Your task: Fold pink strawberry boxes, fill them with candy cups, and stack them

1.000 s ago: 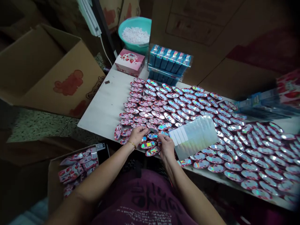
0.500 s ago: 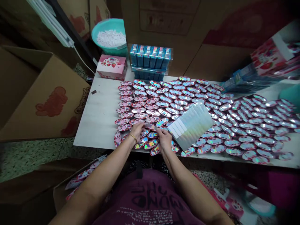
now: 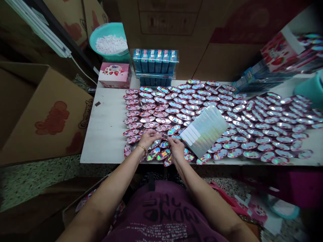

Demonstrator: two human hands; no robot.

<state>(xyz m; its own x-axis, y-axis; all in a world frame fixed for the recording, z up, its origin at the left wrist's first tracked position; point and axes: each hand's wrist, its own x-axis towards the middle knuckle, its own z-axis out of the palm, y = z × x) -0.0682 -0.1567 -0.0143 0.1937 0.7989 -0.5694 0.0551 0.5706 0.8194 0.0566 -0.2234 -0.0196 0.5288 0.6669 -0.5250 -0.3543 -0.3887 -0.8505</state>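
Rows of oval-ended packs [image 3: 153,124], standing on end, cover much of the white table [image 3: 94,137]. Many of their tops shine like rainbow foil; the leftmost ones are pink with a round mark. My left hand [image 3: 148,138], with a gold bangle at its wrist, is closed in a pinch over the front rows. My right hand [image 3: 176,147] pinches close beside it. A thin shiny sticker [image 3: 164,136] lies between the two sets of fingertips, right over a pack top; its ends are hidden by the fingers. A silvery sticker sheet [image 3: 205,131] with peeled pale strips rests on the packs to the right.
Behind the packs stand wrapped blue boxes [image 3: 155,64], a pink strawberry box [image 3: 114,75] and a turquoise basin [image 3: 108,42] of small white pieces. An open carton [image 3: 52,114] is at the left. More blue packs [image 3: 259,79] and a turquoise tub [image 3: 310,89] stand at the right.
My view has shifted slightly. The fingertips of my left hand have stretched further right along the sticker, toward my right hand. The sheet and packs stay in place.
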